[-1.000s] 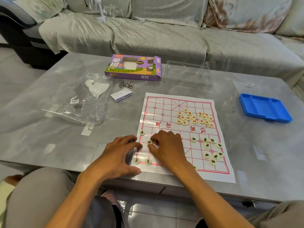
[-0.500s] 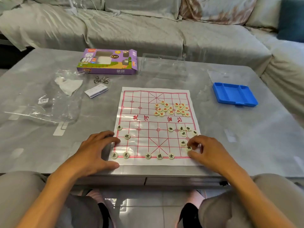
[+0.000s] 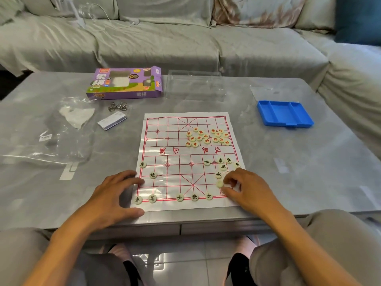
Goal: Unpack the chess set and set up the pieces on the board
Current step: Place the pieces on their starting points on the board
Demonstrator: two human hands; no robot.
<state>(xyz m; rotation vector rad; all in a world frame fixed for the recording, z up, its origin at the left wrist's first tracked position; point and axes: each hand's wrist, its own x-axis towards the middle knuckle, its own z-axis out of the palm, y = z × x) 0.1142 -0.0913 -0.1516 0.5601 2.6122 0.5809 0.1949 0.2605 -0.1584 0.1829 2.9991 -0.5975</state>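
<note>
At the table's near edge the left hand [image 3: 115, 198] lies flat, fingers spread and straight, pressing the paper board [image 3: 190, 162] by its near-left corner. The right hand [image 3: 244, 189] pinches a pale blank-faced piece [image 3: 219, 184] between thumb and curled fingers near the board's near-right corner, beside the loose black pieces [image 3: 223, 167]. Its wrist could brush those and scatter them, or nudge the placed back row [image 3: 194, 197] off its points. The thin sheet may slide or crease if the pressing hand lifts. Toward the board's far side, the red pieces [image 3: 207, 137] sit heaped; a tug on the sheet might roll them off it.
</note>
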